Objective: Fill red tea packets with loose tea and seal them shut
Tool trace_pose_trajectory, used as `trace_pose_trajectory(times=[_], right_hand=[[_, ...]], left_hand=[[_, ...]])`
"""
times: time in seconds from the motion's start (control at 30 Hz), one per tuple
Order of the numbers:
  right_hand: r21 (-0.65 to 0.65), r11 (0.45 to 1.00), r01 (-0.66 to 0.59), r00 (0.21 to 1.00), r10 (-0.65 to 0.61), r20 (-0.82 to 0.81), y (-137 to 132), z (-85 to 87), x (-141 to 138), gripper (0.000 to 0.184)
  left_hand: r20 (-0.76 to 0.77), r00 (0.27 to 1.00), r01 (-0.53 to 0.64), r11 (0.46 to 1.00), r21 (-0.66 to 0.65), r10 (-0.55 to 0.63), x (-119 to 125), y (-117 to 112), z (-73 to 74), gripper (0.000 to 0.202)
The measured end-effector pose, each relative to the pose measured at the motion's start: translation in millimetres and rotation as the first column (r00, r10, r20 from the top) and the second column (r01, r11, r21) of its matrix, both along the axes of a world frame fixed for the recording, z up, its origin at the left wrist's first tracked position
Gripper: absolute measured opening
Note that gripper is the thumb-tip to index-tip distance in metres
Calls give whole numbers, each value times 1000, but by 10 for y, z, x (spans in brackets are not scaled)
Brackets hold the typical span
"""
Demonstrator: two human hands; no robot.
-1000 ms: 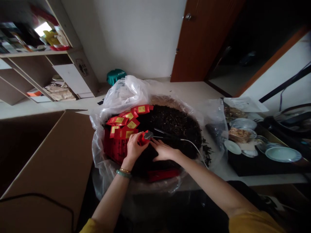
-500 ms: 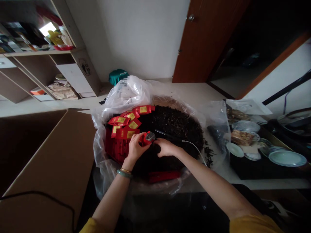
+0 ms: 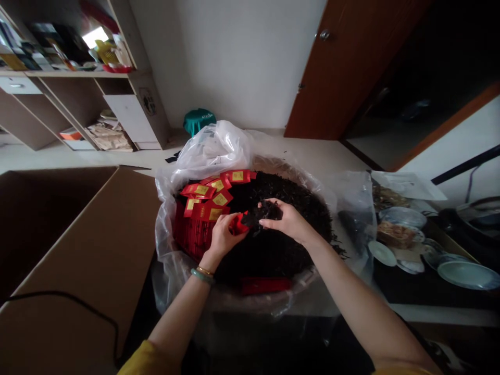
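Observation:
A large round basket lined with a clear plastic bag (image 3: 203, 156) holds a heap of dark loose tea leaves (image 3: 297, 198). Red packets with gold labels (image 3: 203, 200) are stacked along its left side. My left hand (image 3: 222, 237) pinches a small red packet (image 3: 237, 224) held open over the heap. My right hand (image 3: 287, 219) is closed on a clump of tea leaves (image 3: 267, 210) right beside the packet's mouth. A jade and gold bracelet (image 3: 202, 274) sits on my left wrist.
An open cardboard box (image 3: 78, 250) stands at the left. Shelves (image 3: 70, 99) line the back left wall. Plates and bowls (image 3: 461, 273) crowd a dark tray at the right. A red box (image 3: 265, 285) lies at the basket's near rim. A wooden door (image 3: 339, 67) is behind.
My right hand has lifted from the heap with a clump of tea leaves and moved to the packet. The view has shifted, and the grey tool and white cable are out of sight.

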State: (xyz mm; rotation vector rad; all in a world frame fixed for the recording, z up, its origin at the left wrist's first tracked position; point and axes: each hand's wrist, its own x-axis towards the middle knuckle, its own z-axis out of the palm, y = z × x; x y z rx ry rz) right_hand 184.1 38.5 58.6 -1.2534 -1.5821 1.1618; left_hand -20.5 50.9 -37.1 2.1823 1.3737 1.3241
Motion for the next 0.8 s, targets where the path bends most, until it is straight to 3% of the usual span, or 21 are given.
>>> trace_pose_trajectory(times=[0.13, 0.3, 0.43, 0.67, 0.8], right_hand=[[157, 985, 74, 994, -86, 68, -66, -15, -130, 60], [59, 998, -35, 999, 36, -10, -135, -90, -231, 75], [125, 992, -35, 996, 25, 81, -174, -104, -271, 60], [244, 950, -194, 960, 133, 247, -250, 5, -332, 50], [270, 961, -55, 968, -14, 249, -192, 2, -278, 41]], left_hand=[[8, 1000, 27, 999, -32, -27, 6, -14, -16, 49], [35, 999, 17, 998, -63, -15, 0, 5, -73, 55], [47, 999, -8, 998, -64, 11, 6, 14, -96, 56], [29, 999, -26, 996, -83, 29, 5, 14, -80, 58], [29, 999, -43, 997, -65, 45, 0, 23, -78, 55]])
